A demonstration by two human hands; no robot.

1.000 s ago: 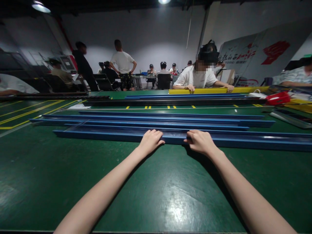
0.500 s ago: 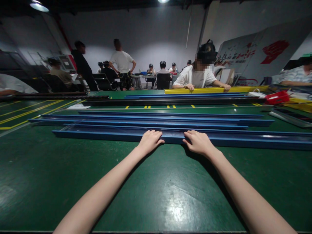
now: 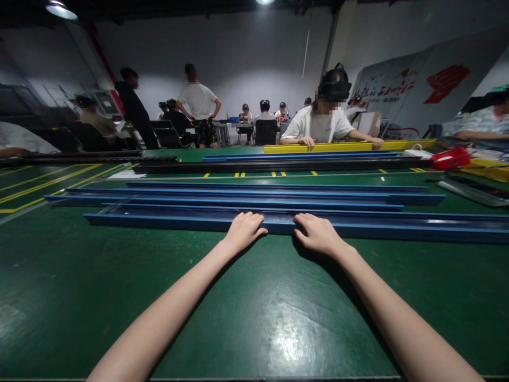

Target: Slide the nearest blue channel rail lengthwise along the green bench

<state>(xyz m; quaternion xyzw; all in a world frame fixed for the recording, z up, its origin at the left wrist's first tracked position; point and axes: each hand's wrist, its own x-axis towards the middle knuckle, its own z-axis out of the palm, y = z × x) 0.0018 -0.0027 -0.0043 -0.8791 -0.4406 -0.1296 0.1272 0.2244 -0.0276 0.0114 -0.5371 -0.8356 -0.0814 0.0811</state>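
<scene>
A long blue U-shaped channel (image 3: 159, 223) lies across the green table in front of me, its hollow side up. My left hand (image 3: 243, 231) holds its near wall, fingers curled over the top edge and thumb against the front. A short distance to the right, my right hand (image 3: 318, 233) grips that same wall in a similar way. The fingertips of both hands are partly hidden inside the channel. Just behind it lie more blue channels (image 3: 258, 199), side by side and roughly parallel.
Farther back lie a black profile (image 3: 278, 166) and thin blue strips (image 3: 294, 156). Across the table a co-worker (image 3: 328, 127) has both hands on a yellow channel (image 3: 286, 148). A red object (image 3: 451, 158) and a flat dark-topped device (image 3: 475, 190) are at right.
My right hand has shifted slightly left along the channel wall, nearer my left hand, which stays put. The co-worker's right-side hand has slid a little outward along the yellow channel.
</scene>
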